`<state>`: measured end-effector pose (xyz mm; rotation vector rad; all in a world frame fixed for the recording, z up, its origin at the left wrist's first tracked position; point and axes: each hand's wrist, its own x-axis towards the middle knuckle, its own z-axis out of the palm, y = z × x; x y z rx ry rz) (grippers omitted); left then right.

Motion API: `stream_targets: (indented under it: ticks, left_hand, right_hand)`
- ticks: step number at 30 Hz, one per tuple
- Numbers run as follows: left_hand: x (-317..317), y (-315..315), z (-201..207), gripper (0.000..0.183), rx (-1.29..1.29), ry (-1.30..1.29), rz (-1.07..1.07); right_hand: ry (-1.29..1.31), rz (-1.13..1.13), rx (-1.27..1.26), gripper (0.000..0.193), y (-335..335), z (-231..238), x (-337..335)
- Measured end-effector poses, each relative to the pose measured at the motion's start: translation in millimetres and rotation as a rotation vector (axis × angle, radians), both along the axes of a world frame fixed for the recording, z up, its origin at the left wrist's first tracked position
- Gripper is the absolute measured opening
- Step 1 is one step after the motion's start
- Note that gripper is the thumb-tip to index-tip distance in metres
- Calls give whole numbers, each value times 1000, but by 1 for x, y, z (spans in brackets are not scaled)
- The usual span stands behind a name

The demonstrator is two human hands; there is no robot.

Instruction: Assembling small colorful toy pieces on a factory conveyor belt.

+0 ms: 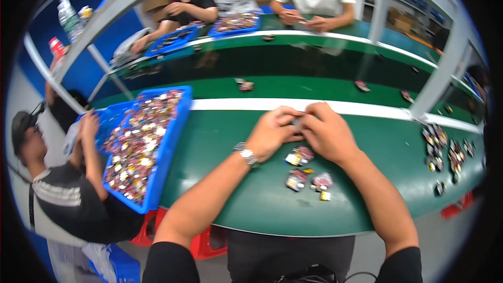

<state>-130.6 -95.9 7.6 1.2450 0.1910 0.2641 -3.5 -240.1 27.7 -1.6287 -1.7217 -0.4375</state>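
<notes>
My left hand (272,132) and my right hand (327,131) meet over the green tabletop near the white rail. The fingers of both are pinched together around a small greyish piece (297,122). Most of that piece is hidden by the fingertips, so its kind is unclear. Just below the hands lies a small clear packet (299,156) with red, silver and yellow bits. Closer to me, between my forearms, are two similar packets, one at left (296,180) and one at right (321,183). A silver watch (245,153) is on my left wrist.
A blue tray (157,165) heaped with small shiny parts stands at left, beside a seated person (68,178). Several dark clusters (435,147) lie at right. Behind the white rail (236,105), a green belt (298,85) carries scattered pieces; other people sit across. Metal posts rise from the rail.
</notes>
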Motion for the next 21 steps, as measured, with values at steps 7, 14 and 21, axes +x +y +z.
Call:
stream_targets:
  ticks: [7,14,21]
  left_hand:
    - [16,-8,-9,37,24,-57,-110]
    - [-6,1,4,39,119,50,-6]
    - [-2,-4,4,28,57,36,-23]
  right_hand:
    - [220,-28,-136,15,-20,5,2]
    - [196,-42,-114,19,-1,-13,-2]
    - [274,81,-40,11,-8,-14,9]
